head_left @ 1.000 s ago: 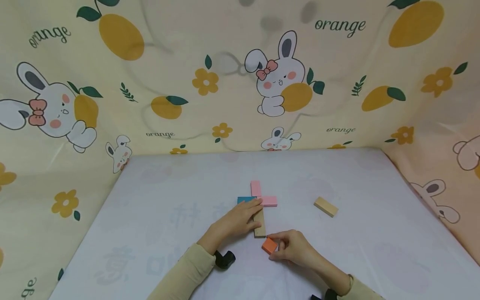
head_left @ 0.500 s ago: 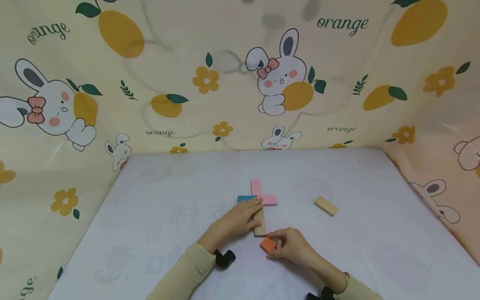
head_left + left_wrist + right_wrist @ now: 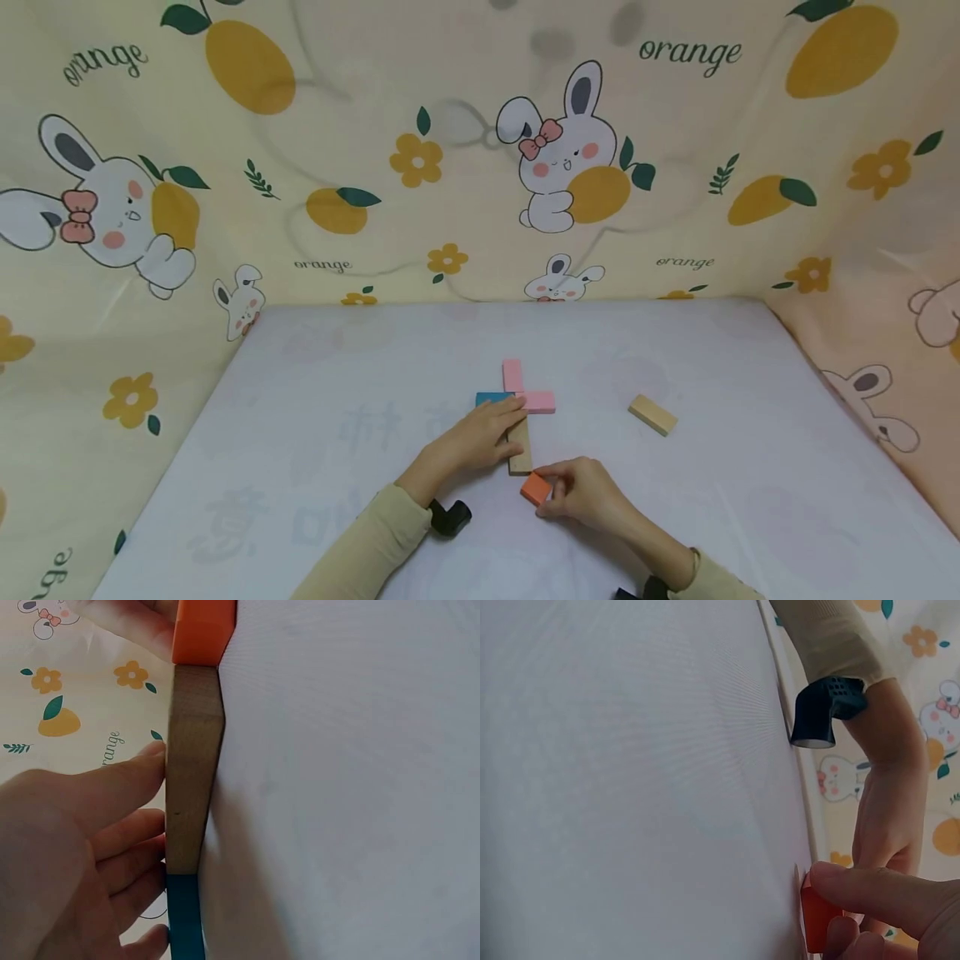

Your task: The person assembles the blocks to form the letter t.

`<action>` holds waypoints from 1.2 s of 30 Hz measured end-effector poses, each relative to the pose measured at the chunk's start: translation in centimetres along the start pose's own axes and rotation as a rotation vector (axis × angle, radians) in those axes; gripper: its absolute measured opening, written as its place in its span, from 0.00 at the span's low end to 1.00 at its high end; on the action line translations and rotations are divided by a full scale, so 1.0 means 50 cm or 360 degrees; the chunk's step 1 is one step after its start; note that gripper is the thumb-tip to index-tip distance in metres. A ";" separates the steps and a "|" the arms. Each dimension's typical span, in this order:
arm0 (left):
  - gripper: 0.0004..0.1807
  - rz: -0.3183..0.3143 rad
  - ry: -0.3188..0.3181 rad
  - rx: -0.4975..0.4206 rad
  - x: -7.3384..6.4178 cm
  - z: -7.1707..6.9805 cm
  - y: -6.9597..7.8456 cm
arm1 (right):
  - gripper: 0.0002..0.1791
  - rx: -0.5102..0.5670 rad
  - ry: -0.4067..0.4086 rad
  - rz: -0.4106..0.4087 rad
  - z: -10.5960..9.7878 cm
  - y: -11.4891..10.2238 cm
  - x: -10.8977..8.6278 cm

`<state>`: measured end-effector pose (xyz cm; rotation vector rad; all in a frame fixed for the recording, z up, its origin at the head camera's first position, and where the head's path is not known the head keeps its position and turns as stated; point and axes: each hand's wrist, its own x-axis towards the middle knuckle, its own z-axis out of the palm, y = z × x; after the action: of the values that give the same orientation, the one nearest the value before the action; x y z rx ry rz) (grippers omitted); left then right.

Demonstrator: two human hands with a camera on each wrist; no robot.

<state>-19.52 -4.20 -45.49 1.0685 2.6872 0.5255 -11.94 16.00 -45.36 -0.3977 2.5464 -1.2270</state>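
Note:
My left hand (image 3: 476,437) lies over a plain wooden block (image 3: 519,458), its fingertips on the blocks and its thumb at the wood's upper side. Beyond it are a blue block (image 3: 491,398) and two pink blocks, one lengthwise (image 3: 512,375) and one crosswise (image 3: 540,402), their meeting point partly hidden by the fingers. With thumb and fingers, my right hand (image 3: 588,493) pinches a small orange block (image 3: 536,489) at the near end of the wooden one. In the left wrist view the orange block (image 3: 204,634) appears right against the wood's end.
Off to the right, a second wooden block (image 3: 652,415) lies at a slant on the white tabletop (image 3: 720,500). A black camera mount (image 3: 450,519) sits at the left wrist. Cloth walls (image 3: 465,208) printed with rabbits and oranges surround the table.
Over the last second the orange block, held by my right hand, has shifted slightly left and nearer the wooden block's end. My left hand keeps its place.

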 end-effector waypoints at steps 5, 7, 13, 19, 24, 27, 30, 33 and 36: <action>0.32 -0.0008 -0.0001 -0.0007 0.000 0.000 0.003 | 0.26 0.0008 -0.0026 -0.0031 0.001 0.005 0.001; 0.32 -0.0013 -0.0003 -0.0013 0.000 -0.001 0.003 | 0.26 0.0006 -0.0029 -0.0050 0.000 0.008 0.003; 0.32 -0.0026 -0.0006 0.0000 0.000 -0.001 0.004 | 0.25 0.0016 -0.0045 -0.0079 -0.003 0.011 0.006; 0.32 -0.0062 -0.0041 -0.0023 -0.001 -0.001 0.007 | 0.26 0.0039 -0.0082 -0.0059 -0.005 0.011 0.003; 0.32 -0.0066 -0.0034 -0.0011 -0.001 -0.002 0.008 | 0.26 0.0043 -0.0092 -0.0059 -0.005 0.011 0.003; 0.32 -0.0069 -0.0036 -0.0017 -0.001 -0.001 0.007 | 0.27 0.0050 -0.0099 -0.0059 -0.006 0.012 0.003; 0.32 -0.0068 -0.0035 -0.0020 0.000 -0.002 0.008 | 0.28 0.0062 -0.0111 -0.0069 -0.009 0.013 0.003; 0.32 -0.0068 -0.0032 -0.0025 0.000 -0.001 0.007 | 0.29 0.0088 -0.0128 -0.0100 -0.014 0.017 0.002; 0.31 -0.0073 -0.0030 -0.0029 -0.001 0.000 0.007 | 0.28 0.0097 -0.0130 -0.0149 -0.022 0.020 0.001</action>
<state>-19.27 -4.01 -45.36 0.9994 2.6785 0.5280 -12.54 17.36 -45.49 -0.5477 2.4401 -1.2901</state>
